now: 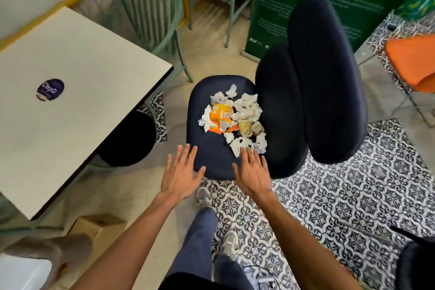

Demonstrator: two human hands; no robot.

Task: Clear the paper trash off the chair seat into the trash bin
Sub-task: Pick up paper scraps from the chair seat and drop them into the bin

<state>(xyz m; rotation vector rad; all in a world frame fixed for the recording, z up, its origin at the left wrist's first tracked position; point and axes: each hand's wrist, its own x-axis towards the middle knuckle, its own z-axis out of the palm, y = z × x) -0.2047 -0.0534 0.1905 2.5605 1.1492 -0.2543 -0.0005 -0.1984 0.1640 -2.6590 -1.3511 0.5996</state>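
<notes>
A flat, cream table (70, 101) with a dark edge fills the left, with an oval purple sticker (50, 89) on the tabletop near its left edge. A round black object (128, 141) stands on the floor under the tabletop's right edge; whether it is the bin cannot be told. Behind are pale green metal chairs (150, 7) with thin upright bars.

The left hand (181, 172) is flat, palm down, fingers straight and spread, holding nothing, over the near left edge of the chair seat (211, 148), a rounded pad in dark blue cloth.

The paper trash (235, 120) lies on the right half of the seat, up against the lower back cushion. It is a loose heap of crumpled white tissue scraps around a crinkled orange wrapper (220, 116). The heap is ragged, a little longer from the seat's far edge toward its near right edge.

The right hand (253, 172) is also flat and spread, gripping nothing; its fingertips reach the nearest tissue scrap, though contact cannot be told.

Right of the seat rises the padded, oval chair back (327, 77), above black-and-white patterned floor tiles (329, 195).
</notes>
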